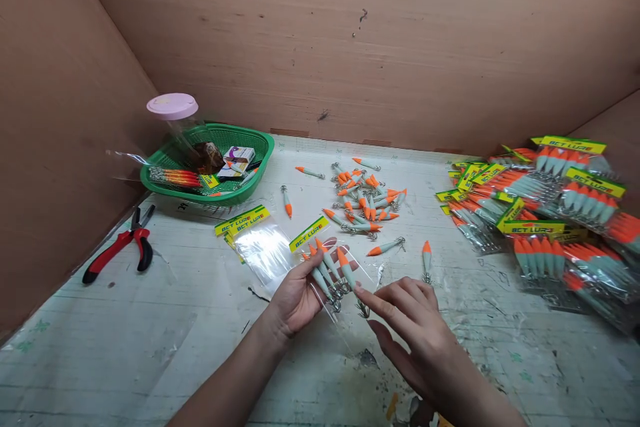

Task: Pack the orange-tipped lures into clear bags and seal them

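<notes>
My left hand holds a clear plastic bag with a yellow-green header, together with several fishing lures, pale-bodied with orange tips and hooks at the tail. Against the bag lies one more lure, its orange tip upward. The index fingertip of my right hand touches that lure's body, while the thumb stands apart below. Behind my hands is a loose pile of the same lures. Flat bags with yellow headers lie stacked left of my left hand.
Filled lure packets are heaped at the right. At back left, a green basket holds a jar with a pink lid, small boxes and packaged lures. Red-and-black pliers lie in front of it. Brown walls enclose the work surface.
</notes>
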Demonstrator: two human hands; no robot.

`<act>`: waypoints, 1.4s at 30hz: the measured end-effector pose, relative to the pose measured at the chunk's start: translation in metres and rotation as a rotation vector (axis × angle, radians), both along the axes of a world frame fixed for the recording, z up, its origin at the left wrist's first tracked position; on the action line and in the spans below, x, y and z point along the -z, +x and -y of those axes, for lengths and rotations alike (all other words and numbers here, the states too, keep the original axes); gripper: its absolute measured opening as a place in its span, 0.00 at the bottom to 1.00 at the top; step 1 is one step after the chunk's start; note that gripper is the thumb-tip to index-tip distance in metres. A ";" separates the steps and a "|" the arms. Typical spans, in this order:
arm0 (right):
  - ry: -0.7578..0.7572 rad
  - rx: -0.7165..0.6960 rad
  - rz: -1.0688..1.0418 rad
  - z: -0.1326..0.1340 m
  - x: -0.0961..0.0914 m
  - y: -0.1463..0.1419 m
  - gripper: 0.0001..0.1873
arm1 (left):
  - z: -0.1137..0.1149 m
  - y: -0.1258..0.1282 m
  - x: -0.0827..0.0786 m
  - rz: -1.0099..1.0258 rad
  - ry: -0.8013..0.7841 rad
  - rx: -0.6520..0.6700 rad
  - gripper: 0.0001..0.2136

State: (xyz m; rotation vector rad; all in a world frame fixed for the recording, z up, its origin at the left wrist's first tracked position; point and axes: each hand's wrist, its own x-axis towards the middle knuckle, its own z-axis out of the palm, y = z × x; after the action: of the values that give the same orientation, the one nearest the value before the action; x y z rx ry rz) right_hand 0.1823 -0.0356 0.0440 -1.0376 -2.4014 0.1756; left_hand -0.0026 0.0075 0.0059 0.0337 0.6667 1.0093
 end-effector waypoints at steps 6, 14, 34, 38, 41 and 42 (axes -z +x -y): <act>0.053 0.134 -0.091 0.005 0.006 0.000 0.07 | 0.001 -0.001 0.002 0.027 -0.007 0.010 0.18; 0.093 0.285 -0.168 -0.004 0.010 -0.009 0.05 | 0.007 0.005 0.001 0.048 0.020 0.089 0.18; -0.011 0.254 -0.373 0.021 0.027 -0.033 0.13 | 0.010 0.013 0.006 0.089 0.072 0.003 0.16; 0.013 0.255 -0.392 0.020 0.029 -0.031 0.10 | 0.012 0.016 0.006 0.075 0.078 0.021 0.14; 0.072 0.318 -0.390 0.023 0.028 -0.039 0.07 | 0.013 0.017 0.006 0.046 0.079 0.029 0.13; 0.092 0.338 -0.382 0.025 0.028 -0.042 0.08 | 0.014 0.017 0.006 0.033 0.074 0.033 0.13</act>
State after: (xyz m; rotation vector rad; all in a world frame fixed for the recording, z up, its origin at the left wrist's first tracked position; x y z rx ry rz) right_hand 0.1403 -0.0602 0.0160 -1.2235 -1.8499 0.1284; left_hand 0.0148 -0.0064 -0.0001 0.0918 0.5968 1.0001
